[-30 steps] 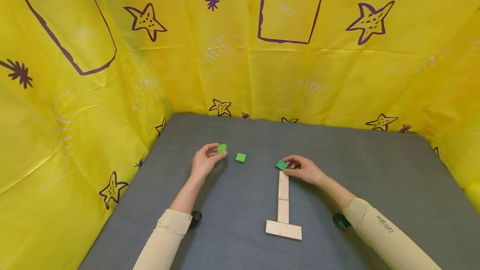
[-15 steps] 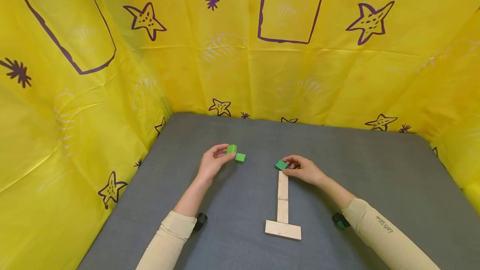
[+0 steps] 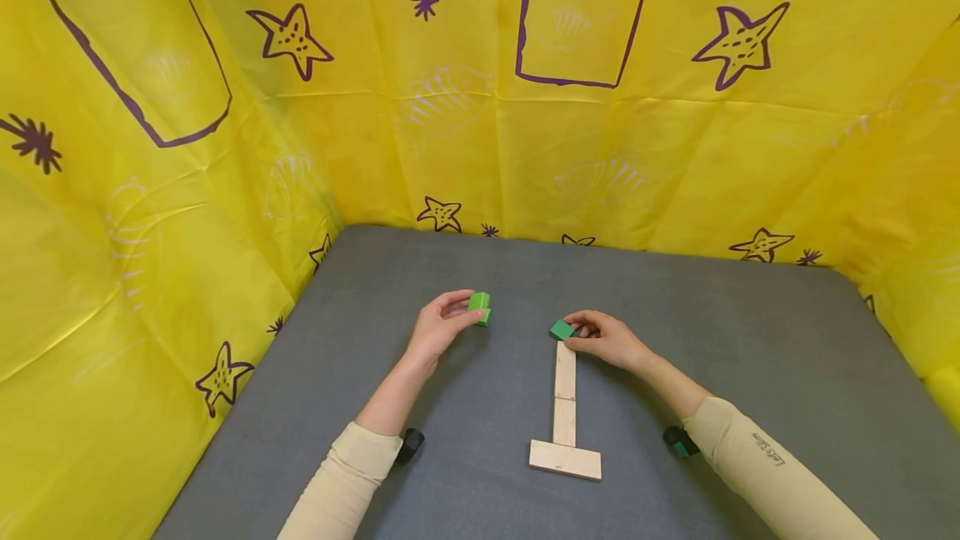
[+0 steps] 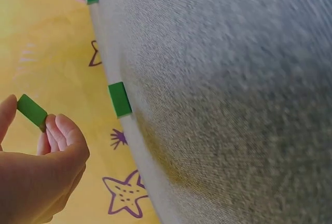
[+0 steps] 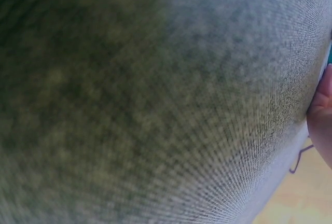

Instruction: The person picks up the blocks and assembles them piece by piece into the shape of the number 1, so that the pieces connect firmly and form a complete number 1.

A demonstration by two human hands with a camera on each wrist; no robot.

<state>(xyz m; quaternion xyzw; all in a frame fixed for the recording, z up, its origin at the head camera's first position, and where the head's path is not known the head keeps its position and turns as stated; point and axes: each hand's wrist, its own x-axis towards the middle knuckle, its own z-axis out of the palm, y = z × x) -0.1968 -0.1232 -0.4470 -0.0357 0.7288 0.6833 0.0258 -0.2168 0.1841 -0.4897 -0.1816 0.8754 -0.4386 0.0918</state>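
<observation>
My left hand pinches a light green block between thumb and fingertips. In the head view it overlaps a second light green block lying on the table; the left wrist view shows a gap between the held block and the lying one. To the right, my right hand grips a darker green block at the far end of a row of two narrow wooden blocks. Only part of that hand enters the right wrist view.
A wider wooden block lies crosswise at the near end of the row. The grey table is bordered at the back and left by a yellow cloth with purple starfish drawings.
My left hand has carried its light green block rightward until it overlaps the lying one in the head view. My right hand and the wooden blocks stay in place.
</observation>
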